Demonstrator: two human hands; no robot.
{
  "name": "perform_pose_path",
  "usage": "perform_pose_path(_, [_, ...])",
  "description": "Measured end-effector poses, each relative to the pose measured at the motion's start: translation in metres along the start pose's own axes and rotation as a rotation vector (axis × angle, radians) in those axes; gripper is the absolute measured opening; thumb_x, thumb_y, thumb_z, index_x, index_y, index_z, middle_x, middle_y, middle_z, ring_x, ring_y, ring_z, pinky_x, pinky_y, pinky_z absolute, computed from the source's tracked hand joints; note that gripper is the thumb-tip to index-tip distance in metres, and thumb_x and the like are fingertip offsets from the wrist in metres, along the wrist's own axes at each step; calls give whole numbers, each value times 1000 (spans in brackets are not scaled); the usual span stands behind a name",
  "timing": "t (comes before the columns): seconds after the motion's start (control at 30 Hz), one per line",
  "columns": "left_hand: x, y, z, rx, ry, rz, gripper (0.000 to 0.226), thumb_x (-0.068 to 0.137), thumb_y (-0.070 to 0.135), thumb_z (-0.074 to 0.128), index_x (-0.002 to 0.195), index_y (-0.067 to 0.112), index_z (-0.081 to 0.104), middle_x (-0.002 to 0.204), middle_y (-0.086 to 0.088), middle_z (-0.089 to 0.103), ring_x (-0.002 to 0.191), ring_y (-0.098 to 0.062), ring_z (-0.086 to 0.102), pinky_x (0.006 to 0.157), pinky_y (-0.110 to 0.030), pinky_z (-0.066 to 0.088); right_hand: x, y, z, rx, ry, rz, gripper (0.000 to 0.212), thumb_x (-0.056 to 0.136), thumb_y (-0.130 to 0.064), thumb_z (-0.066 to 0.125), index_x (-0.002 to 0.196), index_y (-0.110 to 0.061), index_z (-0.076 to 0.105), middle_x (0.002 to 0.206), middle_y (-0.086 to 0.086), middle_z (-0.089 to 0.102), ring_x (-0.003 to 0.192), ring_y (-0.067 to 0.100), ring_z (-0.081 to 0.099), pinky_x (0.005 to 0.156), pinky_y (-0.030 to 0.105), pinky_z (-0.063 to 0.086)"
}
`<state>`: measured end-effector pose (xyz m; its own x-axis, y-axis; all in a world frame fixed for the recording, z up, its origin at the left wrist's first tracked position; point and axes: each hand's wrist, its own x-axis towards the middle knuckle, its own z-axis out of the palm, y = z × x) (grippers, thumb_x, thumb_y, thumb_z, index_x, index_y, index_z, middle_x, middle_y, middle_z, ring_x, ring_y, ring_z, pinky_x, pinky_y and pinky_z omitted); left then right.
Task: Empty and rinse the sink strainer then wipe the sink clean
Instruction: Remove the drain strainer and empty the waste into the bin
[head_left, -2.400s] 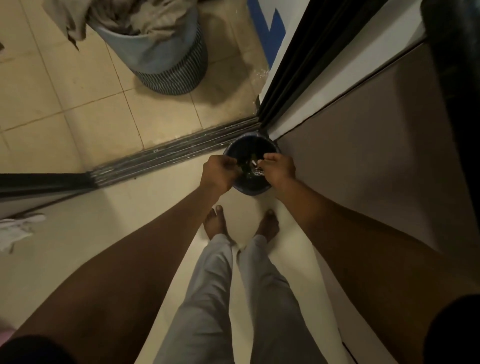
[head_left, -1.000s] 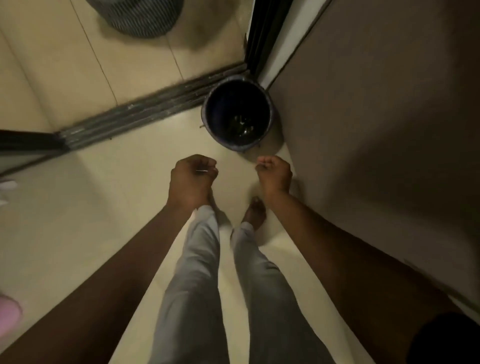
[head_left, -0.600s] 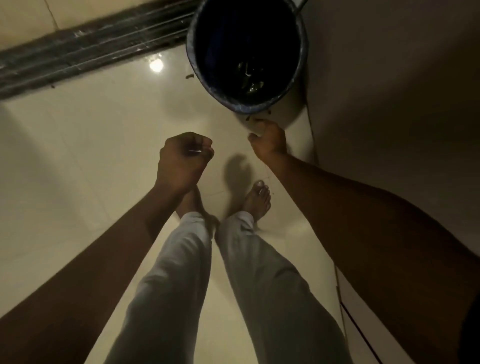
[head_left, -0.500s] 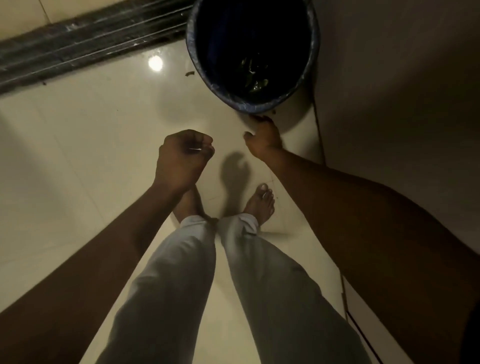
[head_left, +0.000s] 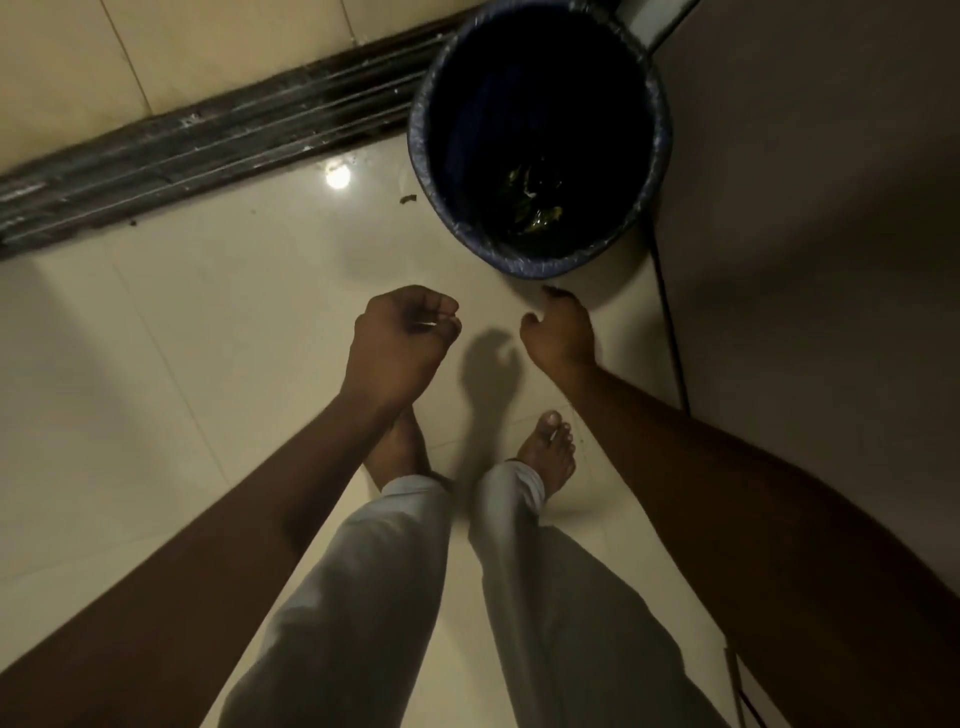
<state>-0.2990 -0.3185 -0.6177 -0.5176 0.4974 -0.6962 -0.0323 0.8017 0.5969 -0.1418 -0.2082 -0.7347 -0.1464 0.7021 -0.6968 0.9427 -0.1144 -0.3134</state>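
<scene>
My left hand (head_left: 402, 343) is curled into a fist over the floor, and a thin metal edge of the sink strainer (head_left: 428, 326) glints between its fingers; the rest of the strainer is hidden. My right hand (head_left: 561, 332) reaches down to the floor at the foot of the dark blue waste bin (head_left: 519, 266). Its thumb is apart from its fingers, and the fingertips touch small dark scraps (head_left: 551, 291) beside the bin. Wet green food waste (head_left: 535, 205) lies at the bottom of the bin.
The bin stands in a corner against a brown cabinet panel (head_left: 810, 218) on the right. A dark sliding-door track (head_left: 218, 135) crosses the floor behind it. A dark crumb (head_left: 408, 198) lies on the glossy tiles. My bare feet (head_left: 548, 452) stand just behind my hands.
Both hands left the bin opening. The view dropped closer to the floor. My right hand went down to the bin's base and its fingers spread; the left stayed a fist.
</scene>
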Motion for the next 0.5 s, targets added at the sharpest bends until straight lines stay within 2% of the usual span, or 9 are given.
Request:
perform_pose_path(0.13, [-26,33,-11,13,-9,19,10,91,19,74,100,20,80,95,5,80,87,-10,74,80,-22,55,-78,1,-31,102,60,-69,45,96,-13,62,141,-8,60,142,11,61,131,28,58,109,36,46])
perform_pose_path(0.23, [-47,65,-23,-4,-7,32,10,92,19,73,100,20,80,95,5,80,89,-11,74,79,-24,54,-123,-9,-64,202,154,-139,35,95,-8,63,130,-10,69,132,7,69,122,24,64,105,33,50])
perform_pose_path(0.3, [-59,86,-30,-13,-6,41,11,93,20,72,101,21,79,96,5,80,90,-11,73,77,-24,54,-141,-22,-88,258,219,-182,31,94,-7,63,123,-10,73,125,5,72,114,18,67,98,18,50])
perform_pose_path(0.37, [-70,104,-37,-21,-2,63,11,93,20,72,101,20,79,97,5,80,92,-12,73,81,-27,56,-154,-39,-112,290,281,-238,26,93,-6,65,117,-10,75,117,4,74,103,13,68,86,0,42])
perform_pose_path(0.4, [-74,113,-40,-25,3,74,11,93,20,72,101,20,79,97,4,80,93,-13,73,83,-30,56,-157,-47,-123,296,302,-274,25,93,-5,65,116,-10,75,113,5,74,99,11,68,82,-2,41])
perform_pose_path(0.43, [-77,119,-42,-28,6,81,10,93,20,71,100,21,79,97,4,79,93,-14,73,84,-31,56,-157,-56,-132,299,312,-312,25,93,-5,65,115,-9,75,112,5,74,97,11,67,81,1,44])
perform_pose_path(0.5, [-83,130,-44,-27,3,113,11,94,19,70,93,28,77,94,8,78,91,-12,72,82,-31,56,-152,-71,-147,283,312,-384,24,94,-3,63,115,-10,74,113,6,73,99,15,68,83,16,53])
